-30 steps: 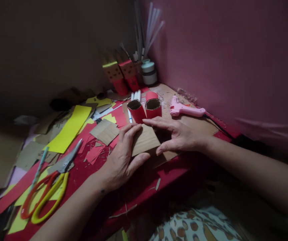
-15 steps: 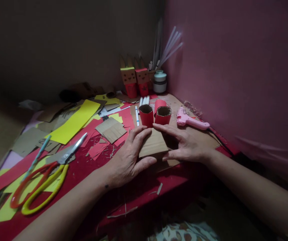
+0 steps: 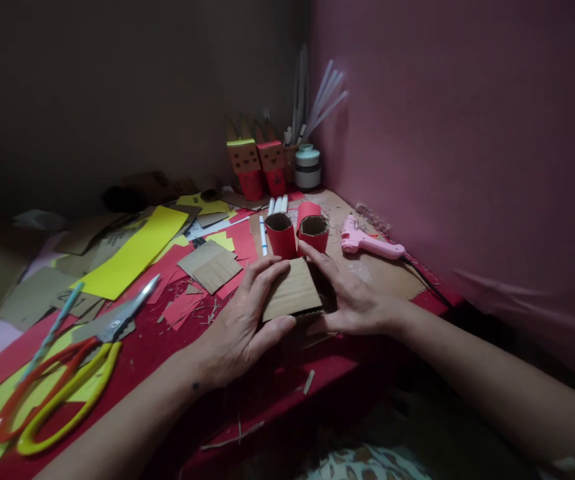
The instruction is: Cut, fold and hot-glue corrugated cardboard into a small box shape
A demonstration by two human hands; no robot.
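A small cardboard box [image 3: 291, 290] is between my two hands, its flat tan top facing up and a dark gap showing along its right side. My left hand [image 3: 235, 327] closes around the left side, fingers at the far edge and thumb at the near edge. On the right side, my right hand [image 3: 357, 300] grips it with the index finger reaching to the far corner and the thumb low at the near edge. Just beyond the fingertips stand red paper-covered tubes [image 3: 280, 237], with another red tube [image 3: 313, 232] beside them.
Scissors [image 3: 110, 327] and a pale blue stick [image 3: 55, 330] lie left on paper scraps. Square cardboard pieces [image 3: 210, 265] are nearer. A pink glue gun [image 3: 370, 245] rests right. Behind are markers [image 3: 278, 205], two cardboard figures [image 3: 243, 160] and a lidded jar [image 3: 307, 167].
The view has turned a little, so everything appears shifted left and slightly down. Both hands stay on the cardboard box, with the right fingers slightly more upright against its side.
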